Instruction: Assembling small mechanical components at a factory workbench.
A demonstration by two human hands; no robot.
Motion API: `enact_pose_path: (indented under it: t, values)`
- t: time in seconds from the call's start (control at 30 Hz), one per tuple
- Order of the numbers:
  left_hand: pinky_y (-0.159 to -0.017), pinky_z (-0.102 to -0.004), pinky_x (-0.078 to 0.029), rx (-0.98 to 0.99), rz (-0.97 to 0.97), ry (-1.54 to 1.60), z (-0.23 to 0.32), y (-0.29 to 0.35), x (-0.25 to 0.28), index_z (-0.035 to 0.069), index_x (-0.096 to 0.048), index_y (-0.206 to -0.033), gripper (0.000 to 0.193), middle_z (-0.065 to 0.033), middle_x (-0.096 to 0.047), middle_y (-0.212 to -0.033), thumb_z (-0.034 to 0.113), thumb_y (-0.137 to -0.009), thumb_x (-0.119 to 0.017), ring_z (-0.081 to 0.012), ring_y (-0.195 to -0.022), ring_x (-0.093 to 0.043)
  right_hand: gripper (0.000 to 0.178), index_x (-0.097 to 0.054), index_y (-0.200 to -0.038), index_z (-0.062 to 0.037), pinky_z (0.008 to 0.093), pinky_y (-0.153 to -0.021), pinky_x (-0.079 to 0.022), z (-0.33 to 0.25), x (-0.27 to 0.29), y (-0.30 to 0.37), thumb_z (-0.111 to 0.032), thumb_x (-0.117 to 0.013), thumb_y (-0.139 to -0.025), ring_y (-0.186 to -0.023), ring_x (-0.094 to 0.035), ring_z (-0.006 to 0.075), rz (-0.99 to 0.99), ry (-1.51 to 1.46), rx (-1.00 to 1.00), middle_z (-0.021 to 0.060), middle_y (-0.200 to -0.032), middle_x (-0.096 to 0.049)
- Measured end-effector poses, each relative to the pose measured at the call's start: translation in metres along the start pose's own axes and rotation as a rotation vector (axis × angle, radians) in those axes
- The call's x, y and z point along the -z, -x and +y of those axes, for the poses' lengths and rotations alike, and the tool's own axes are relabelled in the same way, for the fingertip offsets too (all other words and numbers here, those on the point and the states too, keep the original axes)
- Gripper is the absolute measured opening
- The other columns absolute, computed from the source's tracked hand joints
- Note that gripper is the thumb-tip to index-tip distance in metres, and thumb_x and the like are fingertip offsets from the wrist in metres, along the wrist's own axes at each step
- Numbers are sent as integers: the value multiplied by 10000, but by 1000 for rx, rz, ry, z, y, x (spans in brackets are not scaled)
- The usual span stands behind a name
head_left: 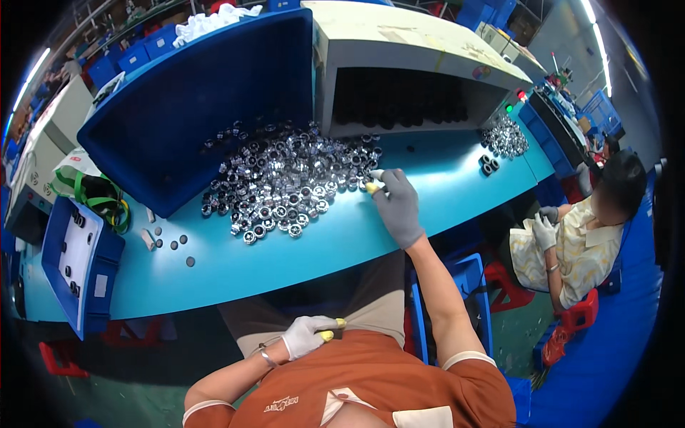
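Observation:
A heap of small shiny chrome round parts with dark centres (285,178) is spread over the teal table (342,246). My right hand (398,208), in a grey glove with a yellow fingertip, reaches to the heap's right edge. Its thumb and forefinger close around a small chrome round part (369,180) there. Back near my lap, my left hand (307,337) wears a white glove with yellow fingertips. Those fingertips come together at a small dark thing, too small to make out.
A large blue bin (214,85) lies tipped behind the heap. Beside it stands a cream box-shaped machine (399,43) with a dark opening. Several black discs (175,245) and a blue tray (85,278) are at left. A seated co-worker (578,242) is at right, near another chrome pile (506,137).

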State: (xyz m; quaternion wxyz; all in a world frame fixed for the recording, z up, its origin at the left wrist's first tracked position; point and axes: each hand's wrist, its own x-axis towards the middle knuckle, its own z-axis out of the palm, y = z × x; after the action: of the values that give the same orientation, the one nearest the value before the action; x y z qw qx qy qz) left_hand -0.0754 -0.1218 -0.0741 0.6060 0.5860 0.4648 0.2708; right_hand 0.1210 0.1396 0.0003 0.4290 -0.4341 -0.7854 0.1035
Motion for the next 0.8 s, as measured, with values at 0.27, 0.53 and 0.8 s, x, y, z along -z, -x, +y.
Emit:
enact_pose_path:
  t: [0.27,0.53,0.8]
  values:
    - [-886,-313,-602,82,331,549,27,2,4,-82,-570,-1346,409,-146,-654,-1258,-14,-949,-645,-199,-1096,-669,171,-630,-1001,-2,356,-690,-530,16,-17,0,-7,-715,-852,-768,-675,250,-52,-64,-36,139,-939,-637]
    - [-847,-345,-626,-147,512,773,84,-76,27,-88,-542,-1211,292,-156,-634,-1142,-7,-953,-651,-212,-987,-678,157,-672,-1098,29,261,-772,-529,-21,27,15,9,-598,-961,-859,-646,112,-121,-616,-268,63,-1004,-702]
    - [-878,-321,-622,-85,542,862,101,-117,17,-88,-531,-1257,312,-167,-652,-1142,-38,-959,-607,-233,-1023,-693,278,-729,-1095,-18,319,-622,-484,-68,80,50,61,-611,-856,-680,-629,207,-338,-323,-52,112,-809,-629]
